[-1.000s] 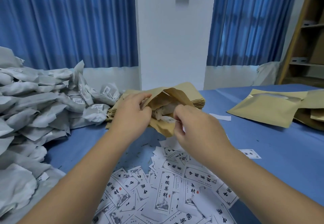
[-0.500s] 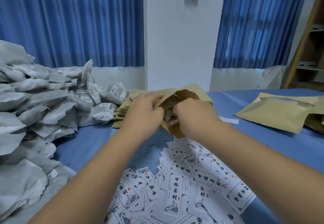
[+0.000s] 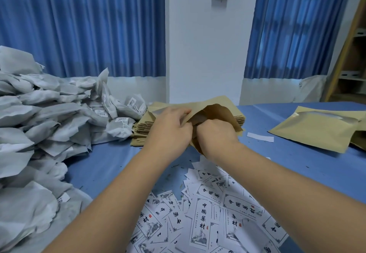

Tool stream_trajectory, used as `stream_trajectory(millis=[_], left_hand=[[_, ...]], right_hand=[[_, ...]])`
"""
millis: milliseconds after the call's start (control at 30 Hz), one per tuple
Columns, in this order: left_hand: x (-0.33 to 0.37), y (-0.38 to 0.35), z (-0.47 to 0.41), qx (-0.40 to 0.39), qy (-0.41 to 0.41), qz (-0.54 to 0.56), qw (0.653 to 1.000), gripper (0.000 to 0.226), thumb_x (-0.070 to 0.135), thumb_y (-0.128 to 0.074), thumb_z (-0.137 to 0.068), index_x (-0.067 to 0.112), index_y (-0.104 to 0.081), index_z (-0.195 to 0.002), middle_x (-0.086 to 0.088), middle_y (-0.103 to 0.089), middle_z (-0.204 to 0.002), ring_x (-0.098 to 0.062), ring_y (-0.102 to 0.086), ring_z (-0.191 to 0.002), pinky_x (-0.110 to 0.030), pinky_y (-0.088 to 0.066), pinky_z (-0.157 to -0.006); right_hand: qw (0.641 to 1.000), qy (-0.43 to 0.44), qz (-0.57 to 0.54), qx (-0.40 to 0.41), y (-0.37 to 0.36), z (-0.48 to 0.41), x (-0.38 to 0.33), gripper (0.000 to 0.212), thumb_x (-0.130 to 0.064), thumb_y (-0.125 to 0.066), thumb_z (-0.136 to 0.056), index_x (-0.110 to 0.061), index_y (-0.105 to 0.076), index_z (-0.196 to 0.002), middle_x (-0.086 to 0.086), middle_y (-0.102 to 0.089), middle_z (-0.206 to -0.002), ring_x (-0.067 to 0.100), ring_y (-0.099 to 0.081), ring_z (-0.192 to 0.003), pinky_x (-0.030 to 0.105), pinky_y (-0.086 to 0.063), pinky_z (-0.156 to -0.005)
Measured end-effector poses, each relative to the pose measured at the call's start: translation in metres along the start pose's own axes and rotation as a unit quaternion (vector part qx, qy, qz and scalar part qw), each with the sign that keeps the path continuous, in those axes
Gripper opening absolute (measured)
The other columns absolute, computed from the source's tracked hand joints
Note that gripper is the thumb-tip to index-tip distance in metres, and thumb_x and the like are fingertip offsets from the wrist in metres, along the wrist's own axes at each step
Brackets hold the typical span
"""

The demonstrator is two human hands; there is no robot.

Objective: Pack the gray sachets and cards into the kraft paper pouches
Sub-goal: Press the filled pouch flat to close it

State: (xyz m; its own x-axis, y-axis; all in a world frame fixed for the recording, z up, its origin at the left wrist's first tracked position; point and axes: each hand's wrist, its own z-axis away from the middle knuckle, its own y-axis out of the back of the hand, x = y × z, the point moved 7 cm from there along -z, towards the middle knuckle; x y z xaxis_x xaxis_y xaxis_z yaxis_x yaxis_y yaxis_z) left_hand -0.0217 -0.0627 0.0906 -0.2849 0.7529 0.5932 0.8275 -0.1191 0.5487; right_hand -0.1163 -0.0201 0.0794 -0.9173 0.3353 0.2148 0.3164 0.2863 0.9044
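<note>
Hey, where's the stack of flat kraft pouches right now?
The pouch stack lies near the centre of the head view, right behind the open pouch, with the gray sachet pile against its left side.

Outstretched, left hand (image 3: 170, 127) and right hand (image 3: 216, 135) curl close together.

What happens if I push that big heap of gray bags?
Probably floppy: the gray sachets look crumpled and sag over each other. Likely light, since thin corners stick up unsupported. They're piled loosely, so a push might slide some onto the blue table.
</note>
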Motion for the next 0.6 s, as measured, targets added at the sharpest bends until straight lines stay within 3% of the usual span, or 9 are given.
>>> stream_trajectory(millis=[200,333,467,600], left_hand=[[0.001,0.003,-0.002,0.015,-0.008,-0.007,1.000,0.037,0.012,-0.052,-0.083,0.028,-0.068,-0.113,0.006,-0.059,-0.110,-0.002,-0.041,-0.096,-0.011,-0.026,-0.074],[0.002,0.003,0.000,0.016,-0.008,0.000,1.000,0.031,0.015,-0.053,-0.084,0.030,-0.069,-0.106,0.008,-0.060,-0.102,-0.007,-0.049,-0.095,-0.018,-0.032,-0.073],[0.003,0.002,0.001,0.011,-0.012,-0.008,1.000,0.030,0.013,-0.054,-0.084,0.028,-0.069,-0.106,0.006,-0.061,-0.106,-0.011,-0.052,-0.101,-0.020,-0.033,-0.078],[0.003,0.005,0.000,0.011,0.003,-0.019,1.000,0.033,0.018,-0.052,-0.082,0.030,-0.068,-0.108,0.006,-0.061,-0.111,-0.012,-0.053,-0.101,-0.025,-0.038,-0.082]], right_hand=[[0.998,0.051,-0.043,0.002,0.002,-0.001,-0.007,0.030,-0.018,-0.056,-0.082,-0.020,-0.037,-0.059,-0.005,-0.036,-0.058,0.021,-0.038,-0.056,0.023,-0.021,-0.046],[0.999,0.045,-0.020,0.014,0.005,-0.001,-0.005,0.015,-0.021,-0.051,-0.090,-0.021,-0.044,-0.077,-0.003,-0.039,-0.063,0.023,-0.043,-0.063,0.024,-0.020,-0.044],[0.999,0.036,-0.027,-0.028,0.000,0.001,-0.008,0.027,-0.013,-0.051,-0.087,-0.015,-0.036,-0.065,-0.002,-0.038,-0.062,0.018,-0.038,-0.056,0.025,-0.026,-0.047],[0.998,0.007,-0.063,-0.014,0.010,0.014,-0.001,0.025,-0.013,-0.056,-0.086,-0.020,-0.041,-0.068,-0.003,-0.037,-0.067,0.021,-0.043,-0.067,0.024,-0.022,-0.046]])
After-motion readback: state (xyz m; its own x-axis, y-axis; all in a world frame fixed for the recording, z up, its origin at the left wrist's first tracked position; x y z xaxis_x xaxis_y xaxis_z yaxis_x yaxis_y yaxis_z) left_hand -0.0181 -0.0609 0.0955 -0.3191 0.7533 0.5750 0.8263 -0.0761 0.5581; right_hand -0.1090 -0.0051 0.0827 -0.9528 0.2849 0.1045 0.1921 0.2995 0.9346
